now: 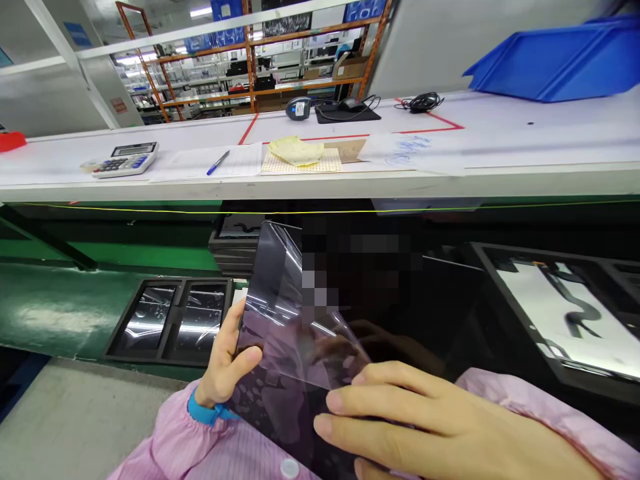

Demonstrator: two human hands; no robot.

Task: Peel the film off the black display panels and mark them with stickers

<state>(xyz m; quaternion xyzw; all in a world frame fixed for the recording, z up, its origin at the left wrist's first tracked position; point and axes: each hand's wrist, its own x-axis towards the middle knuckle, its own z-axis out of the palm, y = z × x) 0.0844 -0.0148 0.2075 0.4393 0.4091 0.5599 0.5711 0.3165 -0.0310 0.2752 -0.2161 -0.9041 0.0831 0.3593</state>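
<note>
Left grip [227, 367] holds a dark glossy panel [280, 333] by its edge, lower than the white tabletop [540, 150]; right grip [425, 420] overlaps the panel, whether clasping I can't tell. Seemingly surface checking; next calls for steady support.

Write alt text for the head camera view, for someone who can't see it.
A person's left hand grips a dark glossy panel by its edge, the right hand over its surface. Beyond, a black tray holds two shiny panels; above, a white shelf bears a calculator, pen and blue bin.
</note>
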